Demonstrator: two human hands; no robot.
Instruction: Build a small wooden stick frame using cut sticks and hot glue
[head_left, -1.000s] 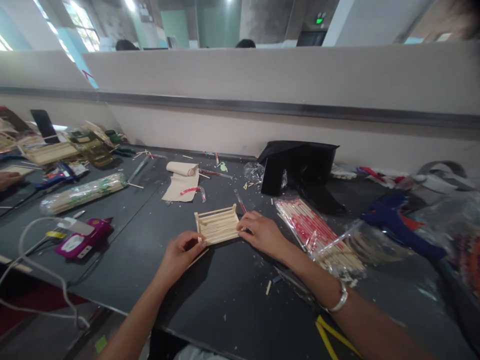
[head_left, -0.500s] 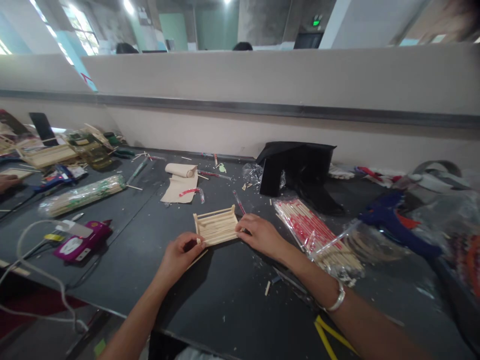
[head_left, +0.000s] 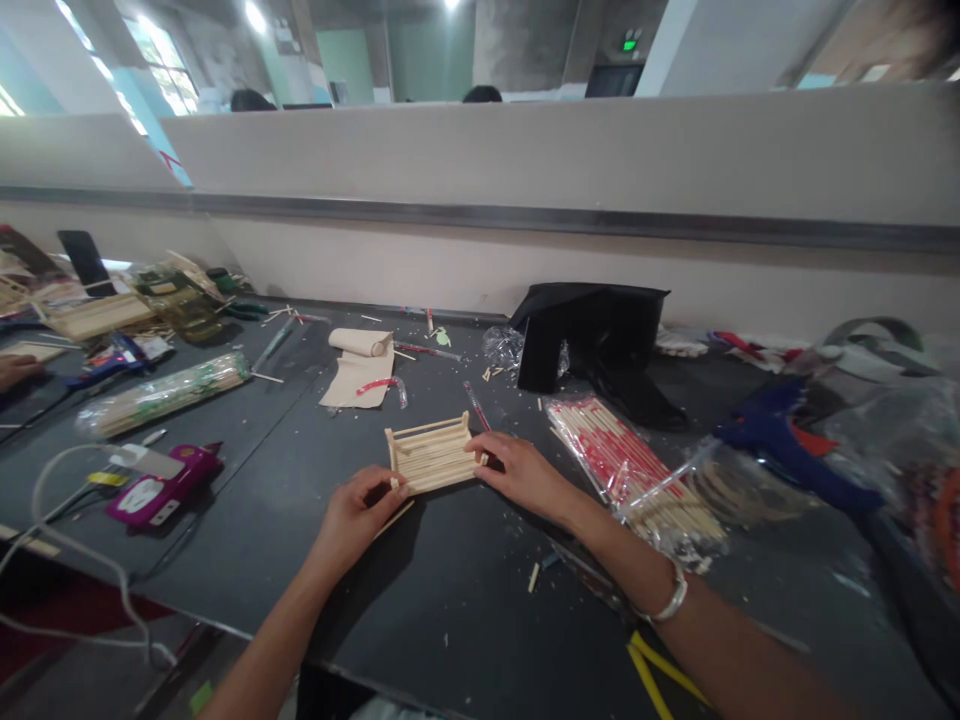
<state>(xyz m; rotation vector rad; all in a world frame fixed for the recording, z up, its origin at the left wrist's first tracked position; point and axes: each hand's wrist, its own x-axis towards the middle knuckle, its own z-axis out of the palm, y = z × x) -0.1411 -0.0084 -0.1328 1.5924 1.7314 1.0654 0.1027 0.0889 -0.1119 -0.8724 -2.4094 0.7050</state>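
A small frame of pale wooden sticks (head_left: 433,455) lies on the dark table, with short posts and a rail along its far side. My left hand (head_left: 365,510) is closed at its near left corner, thumb and finger pinching a short post there. At the right end my right hand (head_left: 517,470) pinches the near right corner, where a small stick end shows between the fingers. A loose stick (head_left: 395,518) lies beside my left fingertips. Just beyond the frame is a clear and red tube (head_left: 476,405).
Brown paper (head_left: 360,370) lies behind the frame. A packet of red-wrapped sticks (head_left: 622,460) and a blue glue gun (head_left: 795,440) are at right. A purple device (head_left: 165,485) and a green-marked stick bundle (head_left: 169,392) are at left. Another person's hand (head_left: 19,370) shows far left.
The fingers of my right hand have lifted and spread slightly at the right corner, showing more of the small stick end. My left hand keeps its grip, and the frame is nearly unmoved.
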